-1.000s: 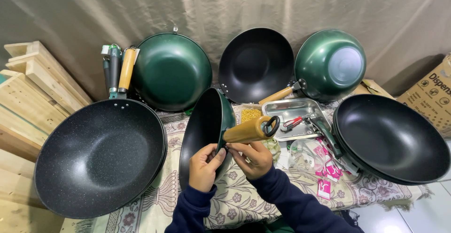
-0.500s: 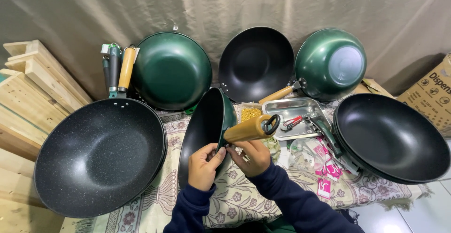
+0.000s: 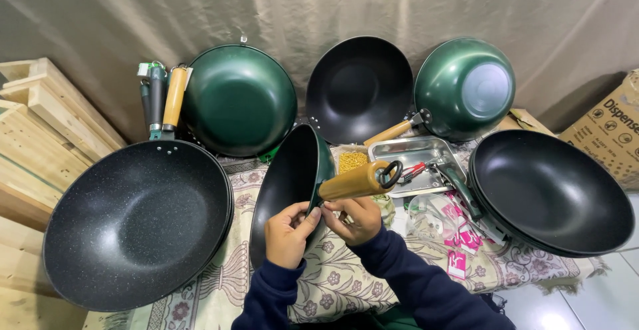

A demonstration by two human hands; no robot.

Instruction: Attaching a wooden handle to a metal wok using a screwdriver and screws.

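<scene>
A green wok with a black inside (image 3: 287, 183) stands on its edge in front of me, its wooden handle (image 3: 356, 181) with a black hanging loop pointing right. My left hand (image 3: 287, 233) grips the wok's rim near the handle joint. My right hand (image 3: 356, 218) is curled under the base of the handle, fingertips at the joint beside the left thumb. Both sleeves are dark blue.
A large speckled black wok (image 3: 136, 220) lies at left, another black wok (image 3: 549, 190) at right. Green and black woks (image 3: 239, 97) lean against the curtain behind. A metal tray (image 3: 409, 160) with small tools, pink packets (image 3: 466, 240), wooden planks (image 3: 40, 117) and a cardboard box (image 3: 609, 130) surround the patterned cloth.
Almost nothing differs; the fingers of both hands have shifted slightly at the handle joint while the wok stays tilted on its edge.
</scene>
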